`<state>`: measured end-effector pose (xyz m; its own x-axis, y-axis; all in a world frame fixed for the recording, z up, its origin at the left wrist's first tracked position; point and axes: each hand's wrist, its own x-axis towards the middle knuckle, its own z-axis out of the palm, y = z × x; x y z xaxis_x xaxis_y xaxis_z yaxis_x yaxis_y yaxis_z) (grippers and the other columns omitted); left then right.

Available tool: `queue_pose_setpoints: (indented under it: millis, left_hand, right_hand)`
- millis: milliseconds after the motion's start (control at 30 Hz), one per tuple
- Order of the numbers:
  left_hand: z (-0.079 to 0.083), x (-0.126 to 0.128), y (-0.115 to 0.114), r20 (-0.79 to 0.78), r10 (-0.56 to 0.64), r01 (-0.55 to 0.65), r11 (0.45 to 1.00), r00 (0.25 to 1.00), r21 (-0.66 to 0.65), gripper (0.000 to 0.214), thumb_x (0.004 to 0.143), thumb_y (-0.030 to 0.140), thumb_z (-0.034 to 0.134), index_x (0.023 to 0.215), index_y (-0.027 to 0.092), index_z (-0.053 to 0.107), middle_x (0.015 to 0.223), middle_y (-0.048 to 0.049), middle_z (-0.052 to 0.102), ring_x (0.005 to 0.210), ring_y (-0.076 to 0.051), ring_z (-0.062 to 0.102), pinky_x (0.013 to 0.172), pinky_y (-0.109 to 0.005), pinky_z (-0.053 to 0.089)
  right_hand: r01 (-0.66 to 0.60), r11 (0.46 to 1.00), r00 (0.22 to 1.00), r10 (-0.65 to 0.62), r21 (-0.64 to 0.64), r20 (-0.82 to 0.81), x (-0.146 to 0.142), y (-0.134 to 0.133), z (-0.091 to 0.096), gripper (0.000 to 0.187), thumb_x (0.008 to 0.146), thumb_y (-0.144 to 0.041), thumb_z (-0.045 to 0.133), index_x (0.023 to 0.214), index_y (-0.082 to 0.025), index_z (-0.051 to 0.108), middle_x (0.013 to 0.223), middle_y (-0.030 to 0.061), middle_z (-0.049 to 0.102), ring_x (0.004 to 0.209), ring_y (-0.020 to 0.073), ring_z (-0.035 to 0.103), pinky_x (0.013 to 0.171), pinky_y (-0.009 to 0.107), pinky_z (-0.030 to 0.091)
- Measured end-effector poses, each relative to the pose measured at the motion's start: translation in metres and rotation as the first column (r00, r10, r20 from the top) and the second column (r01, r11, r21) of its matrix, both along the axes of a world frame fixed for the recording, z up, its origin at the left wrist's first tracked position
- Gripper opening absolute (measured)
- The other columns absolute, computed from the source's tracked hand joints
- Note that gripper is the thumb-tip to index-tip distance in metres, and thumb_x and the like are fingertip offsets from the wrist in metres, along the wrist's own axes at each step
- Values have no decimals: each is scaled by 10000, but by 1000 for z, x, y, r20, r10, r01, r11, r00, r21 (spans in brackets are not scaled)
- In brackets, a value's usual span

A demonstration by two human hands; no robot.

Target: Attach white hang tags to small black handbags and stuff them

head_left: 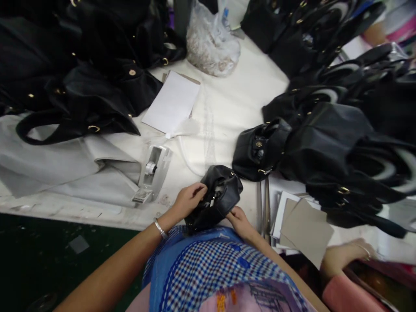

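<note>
A small black handbag (231, 200) rests at the table's front edge against my apron, its mouth facing up. My left hand (191, 198) grips its left rim, thumb and fingers pinched together. At the bag's lower right side, my right hand (239, 220) holds on, the fingertips partly hidden behind it. Pale material and small metal bits show inside the opening, too small to name. Just beyond, to the right, stands another small black bag (248, 149) with a gold-coloured fitting on its front.
A tape dispenser (158, 167) sits left of my hands, by grey sheet material (81, 169). White card (173, 102) and a clear plastic bag (212, 43) lie farther back. Black bags (328, 130) crowd both sides. Cardboard pieces (302, 223) lie right, near another person's arm (344, 255).
</note>
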<state>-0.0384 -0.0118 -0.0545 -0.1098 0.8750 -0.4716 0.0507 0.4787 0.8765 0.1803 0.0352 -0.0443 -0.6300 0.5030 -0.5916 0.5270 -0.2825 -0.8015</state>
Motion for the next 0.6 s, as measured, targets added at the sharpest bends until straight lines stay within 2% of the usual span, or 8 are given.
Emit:
queue_pose_setpoints:
  millis: [67,167,233,400,600]
  left_hand:
    - [-4,0,4,28,17,-17,1000,999,1,294,860,465,506,931,197,603,722,14,618,657,-136,578,625,-234,445]
    - [-3,2,9,94,40,-38,999,995,-20,330,825,481,547,989,195,561,690,23,608,630,-139,566,605,-238,447]
    - [4,5,11,80,24,-23,1000,997,-13,313,812,466,557,950,186,577,734,4,631,693,-156,586,652,-255,472]
    - [20,16,6,-98,-64,67,997,993,29,326,742,405,638,951,154,635,895,-62,693,821,-206,608,775,-315,502]
    - [11,16,4,-281,-161,174,985,946,20,369,721,501,636,849,155,634,805,-43,677,799,-213,599,765,-323,497]
  right_hand:
    - [39,996,994,-47,-84,-94,3,-5,-2,504,886,-626,395,769,-184,607,769,41,674,773,177,643,799,316,513]
    - [78,990,983,-96,-118,-160,3,-7,-5,527,865,-666,398,807,-176,583,767,34,659,757,169,648,773,311,518]
    - [72,996,985,-80,-58,-150,1,-7,-5,538,864,-675,392,770,-174,564,720,23,656,717,155,646,736,287,510]
    - [12,987,999,-19,163,43,-9,-5,-2,485,905,-594,407,706,-175,551,606,0,662,623,126,631,644,233,456]
    - [-92,954,988,53,286,142,-23,-5,-1,452,941,-490,397,705,-168,609,532,10,652,628,136,631,602,221,400]
